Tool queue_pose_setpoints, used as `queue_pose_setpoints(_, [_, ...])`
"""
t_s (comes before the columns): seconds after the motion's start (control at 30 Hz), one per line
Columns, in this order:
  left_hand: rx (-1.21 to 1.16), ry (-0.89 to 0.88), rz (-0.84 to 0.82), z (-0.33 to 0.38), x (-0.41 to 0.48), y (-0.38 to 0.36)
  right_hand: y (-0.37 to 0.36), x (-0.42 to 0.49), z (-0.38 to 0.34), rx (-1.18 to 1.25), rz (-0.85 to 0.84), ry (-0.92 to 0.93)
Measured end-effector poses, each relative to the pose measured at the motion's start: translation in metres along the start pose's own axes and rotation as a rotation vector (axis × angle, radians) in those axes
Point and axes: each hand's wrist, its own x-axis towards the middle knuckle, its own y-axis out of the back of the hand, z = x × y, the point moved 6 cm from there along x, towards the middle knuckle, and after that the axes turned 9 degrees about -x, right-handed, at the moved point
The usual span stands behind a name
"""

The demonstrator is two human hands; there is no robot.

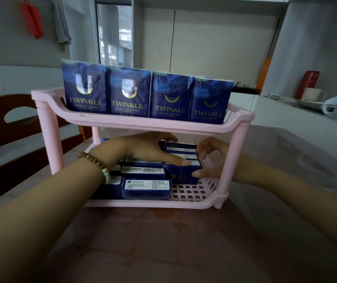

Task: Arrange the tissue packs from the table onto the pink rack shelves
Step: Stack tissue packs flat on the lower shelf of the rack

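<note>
A pink two-tier rack (pixel 143 124) stands on the table in front of me. Several dark blue Twinkle tissue packs (pixel 130 92) stand upright in a row on its top shelf. More blue packs (pixel 146 187) lie on the lower shelf. Both hands reach into the lower shelf. My left hand (pixel 143 150), with a bead bracelet at the wrist, presses its thumb on top of an upright pack (pixel 181 174) at the right. My right hand (pixel 208 160) grips that same pack from the right side, thumb on its front.
The lower shelf's grid floor (pixel 190 193) is bare at the front right. The table (pixel 163 242) has a reddish patterned cover. A dark wooden chair (pixel 10 127) stands at the left. A white counter (pixel 306 111) with a mug, red box and plastic bag runs at the right.
</note>
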Motion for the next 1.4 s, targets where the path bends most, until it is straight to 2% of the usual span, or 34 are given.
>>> queue_pose_setpoints(0.23, [-0.018,-0.023,0.021,0.0,-0.007,0.0,0.007,-0.01,-0.006,-0.027,-0.06,-0.056])
queue_pose_setpoints(0.4, [-0.04,-0.038,0.113,0.001,-0.034,0.001,0.029,-0.034,-0.006,-0.031,-0.07,-0.121])
queue_pose_setpoints(0.5, [0.13,-0.053,0.172,0.01,-0.067,-0.002,0.049,-0.062,-0.006,-0.003,-0.079,-0.226])
queue_pose_setpoints(0.6, [0.255,-0.101,0.244,0.028,-0.104,-0.007,0.067,-0.1,-0.022,-0.027,-0.056,-0.251])
queue_pose_setpoints(0.67, [0.214,-0.127,0.286,0.038,-0.12,-0.014,0.075,-0.122,-0.031,-0.04,-0.071,-0.254])
queue_pose_setpoints(0.8, [0.097,-0.208,0.221,0.076,-0.158,-0.057,0.077,-0.181,-0.05,-0.037,-0.127,-0.307])
queue_pose_setpoints(1.03, [-0.115,-0.255,-0.06,0.112,-0.181,-0.131,0.053,-0.251,-0.049,-0.039,-0.273,-0.417])
queue_pose_setpoints(1.17, [-0.036,-0.318,0.059,0.117,-0.183,-0.141,0.043,-0.268,-0.039,-0.041,-0.302,-0.479])
queue_pose_setpoints(1.4, [-0.475,-0.31,0.002,0.112,-0.191,-0.148,0.041,-0.268,-0.032,0.025,-0.13,-0.453])
